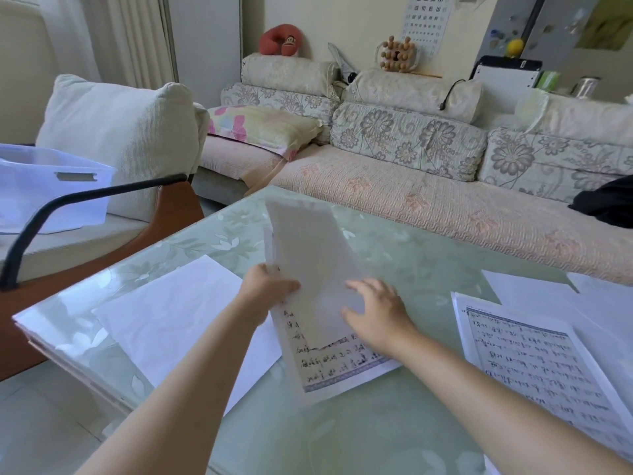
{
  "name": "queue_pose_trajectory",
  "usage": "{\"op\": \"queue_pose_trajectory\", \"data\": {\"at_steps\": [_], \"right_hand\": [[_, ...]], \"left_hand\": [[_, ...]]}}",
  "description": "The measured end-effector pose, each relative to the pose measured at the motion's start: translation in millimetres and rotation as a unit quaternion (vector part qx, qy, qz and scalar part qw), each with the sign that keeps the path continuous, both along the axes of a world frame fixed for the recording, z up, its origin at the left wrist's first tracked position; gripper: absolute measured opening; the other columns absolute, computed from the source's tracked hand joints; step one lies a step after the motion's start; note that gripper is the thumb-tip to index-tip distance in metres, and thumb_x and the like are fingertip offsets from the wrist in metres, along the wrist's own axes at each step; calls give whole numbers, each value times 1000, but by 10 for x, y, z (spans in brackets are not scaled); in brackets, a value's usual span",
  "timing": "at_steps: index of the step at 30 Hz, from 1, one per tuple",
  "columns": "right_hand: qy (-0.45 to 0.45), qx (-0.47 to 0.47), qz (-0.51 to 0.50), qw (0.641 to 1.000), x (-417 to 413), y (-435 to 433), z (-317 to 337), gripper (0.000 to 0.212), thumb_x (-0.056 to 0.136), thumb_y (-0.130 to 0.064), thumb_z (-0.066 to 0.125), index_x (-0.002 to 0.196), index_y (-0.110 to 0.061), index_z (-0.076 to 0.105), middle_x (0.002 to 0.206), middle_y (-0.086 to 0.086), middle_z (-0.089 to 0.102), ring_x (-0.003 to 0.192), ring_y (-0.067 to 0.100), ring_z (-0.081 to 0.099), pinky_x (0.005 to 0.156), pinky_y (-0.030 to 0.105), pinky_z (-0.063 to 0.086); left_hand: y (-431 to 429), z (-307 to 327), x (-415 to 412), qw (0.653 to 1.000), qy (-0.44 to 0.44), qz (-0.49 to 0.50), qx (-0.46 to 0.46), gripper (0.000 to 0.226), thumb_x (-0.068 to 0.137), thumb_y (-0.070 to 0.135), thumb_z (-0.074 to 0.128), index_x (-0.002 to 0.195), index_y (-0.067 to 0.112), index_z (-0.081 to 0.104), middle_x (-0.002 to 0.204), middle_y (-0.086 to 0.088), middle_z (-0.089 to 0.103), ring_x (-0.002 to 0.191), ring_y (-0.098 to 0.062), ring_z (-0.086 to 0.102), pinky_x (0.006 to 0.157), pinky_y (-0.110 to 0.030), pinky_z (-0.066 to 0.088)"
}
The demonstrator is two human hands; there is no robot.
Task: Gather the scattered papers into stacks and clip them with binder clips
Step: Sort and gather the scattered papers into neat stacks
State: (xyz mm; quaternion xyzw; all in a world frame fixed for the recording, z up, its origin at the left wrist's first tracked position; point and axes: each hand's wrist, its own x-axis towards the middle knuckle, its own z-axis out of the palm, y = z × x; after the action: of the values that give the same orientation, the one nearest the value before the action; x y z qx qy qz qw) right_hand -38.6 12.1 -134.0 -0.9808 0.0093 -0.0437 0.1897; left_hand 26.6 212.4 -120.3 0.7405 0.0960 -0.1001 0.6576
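Head view: I have both arms reaching in over the glass surface (404, 248), and the work is at its middle. My left hand (270, 289) grips a sheaf (308, 252) of papers by its left edge, with the thumb curled over the top sheet and the other fingers hidden underneath. The sheaf's far end tilts up off the surface. Its top sheet shows a blank side, and a printed page with a patterned border sticks out at the near end, low by the surface. My right hand (376, 313) lies on the sheaf's right side with its fingers spread and fairly straight; they touch the paper and grip nothing.

A blank sheet (171, 313) lies flat on the surface just left of the sheaf, and part of it passes under my left forearm. Printed pages (534, 368) lie well apart to the right, overlapping more white sheets (527, 289) behind them.

Beyond the surface runs a floral sofa (394, 197). At far left a clear bin (41, 190) sits on a chair (120, 132).
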Motion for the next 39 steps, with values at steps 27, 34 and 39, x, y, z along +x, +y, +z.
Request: {"op": "queue_pose_trajectory", "data": {"at_steps": [27, 34, 39], "right_hand": [[29, 219, -241, 945, -395, -585, 320, 15, 77, -2, 59, 87, -13, 56, 88, 7, 61, 78, 25, 58, 57, 24, 41], [81, 95, -279, 952, -508, -564, 241, 33, 84, -10, 50, 117, -11, 45, 113, 9, 56, 94, 28, 56, 70, 30, 47], [-14, -62, -207, 976, -509, -381, 196, 58, 83, -20, 61, 137, -18, 40, 137, 11, 39, 128, 32, 37, 102, 37, 38]], "left_hand": [[284, -174, -589, 781, -44, -234, 577, 109, 57, 88, 50, 148, 35, 22, 157, 3, 17, 146, -30, 9, 108, -58, 18], [189, -157, -657, 762, -133, -284, 566, 80, 79, 65, 55, 147, 31, 32, 149, 6, 39, 134, -28, 38, 106, -41, 37], [-34, -31, -745, 720, -246, -247, 601, 33, 85, 33, 55, 111, 17, 66, 105, -9, 67, 100, -31, 62, 80, -31, 50]]}}
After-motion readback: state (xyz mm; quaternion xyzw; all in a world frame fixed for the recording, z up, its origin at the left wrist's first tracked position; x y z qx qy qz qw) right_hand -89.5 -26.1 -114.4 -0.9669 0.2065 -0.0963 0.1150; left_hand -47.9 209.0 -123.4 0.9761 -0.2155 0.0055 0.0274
